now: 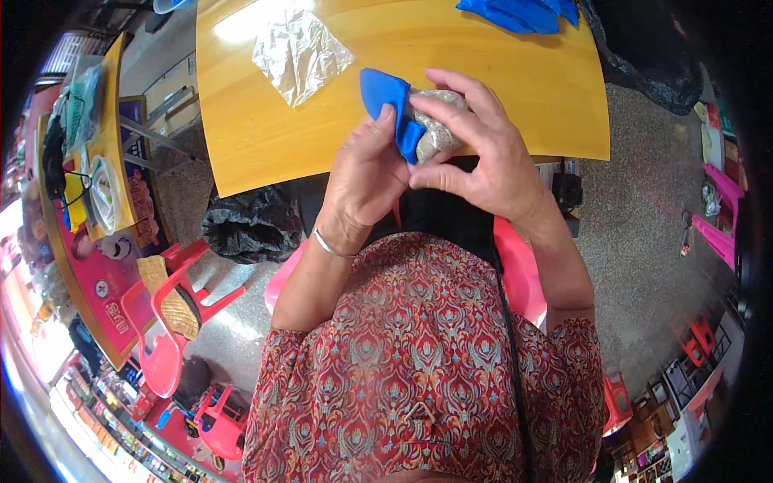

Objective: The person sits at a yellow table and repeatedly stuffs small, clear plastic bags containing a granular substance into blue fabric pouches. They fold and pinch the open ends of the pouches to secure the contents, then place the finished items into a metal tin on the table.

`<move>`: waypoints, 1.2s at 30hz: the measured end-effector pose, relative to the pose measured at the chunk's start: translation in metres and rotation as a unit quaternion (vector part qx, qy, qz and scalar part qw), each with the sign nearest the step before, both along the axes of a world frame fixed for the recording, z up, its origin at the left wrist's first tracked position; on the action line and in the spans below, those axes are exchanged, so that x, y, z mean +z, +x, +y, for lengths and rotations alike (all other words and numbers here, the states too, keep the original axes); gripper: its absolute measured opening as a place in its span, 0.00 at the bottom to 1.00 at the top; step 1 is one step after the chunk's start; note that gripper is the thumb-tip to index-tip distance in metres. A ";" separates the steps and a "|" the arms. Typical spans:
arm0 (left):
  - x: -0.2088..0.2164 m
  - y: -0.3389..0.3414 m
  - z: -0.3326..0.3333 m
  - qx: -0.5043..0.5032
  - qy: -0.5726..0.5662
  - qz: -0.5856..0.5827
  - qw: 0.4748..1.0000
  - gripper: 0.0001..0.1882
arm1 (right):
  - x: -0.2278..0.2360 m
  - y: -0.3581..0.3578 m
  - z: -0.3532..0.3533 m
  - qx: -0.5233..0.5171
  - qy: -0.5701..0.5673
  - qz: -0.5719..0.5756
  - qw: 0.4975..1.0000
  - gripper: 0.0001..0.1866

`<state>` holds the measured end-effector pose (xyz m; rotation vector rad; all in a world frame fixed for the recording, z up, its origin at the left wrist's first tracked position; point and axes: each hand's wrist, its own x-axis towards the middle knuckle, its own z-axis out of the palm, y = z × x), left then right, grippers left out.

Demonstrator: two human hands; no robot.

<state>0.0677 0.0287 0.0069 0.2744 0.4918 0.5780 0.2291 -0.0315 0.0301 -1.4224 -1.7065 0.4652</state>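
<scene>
My left hand (362, 169) pinches a piece of blue fabric (382, 92), its thumb pressed on the cloth. My right hand (498, 153) curls around a small, packed clear plastic bag (437, 135) with grey-brown grainy contents. The two hands are close together above the near edge of the table. The blue fabric lies against the left end of the bag; whether it wraps around that end I cannot tell. Part of the bag is hidden behind my right fingers.
On the yellow wooden table (241, 145) lies a crumpled clear plastic sheet or bag (299, 55). More blue fabric (515, 14) sits at the far right edge. Black plastic bags (251, 225) flank the table. Pink chairs (163, 366) stand at the left.
</scene>
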 end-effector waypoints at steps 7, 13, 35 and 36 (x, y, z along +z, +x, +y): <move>-0.014 -0.005 -0.002 -0.034 -0.057 -0.098 0.993 0.19 | -0.001 0.004 -0.008 0.011 0.013 -0.036 0.999 0.22; -0.012 -0.003 -0.008 -0.008 0.041 0.012 0.999 0.20 | -0.007 0.000 -0.005 -0.007 0.036 -0.006 0.999 0.15; -0.001 -0.001 -0.023 0.243 0.639 0.445 0.578 0.15 | -0.019 0.006 -0.001 -0.091 -0.173 0.324 0.926 0.17; 0.002 0.000 -0.023 0.200 0.648 0.442 0.587 0.14 | -0.021 0.005 -0.002 -0.088 -0.187 0.350 0.914 0.17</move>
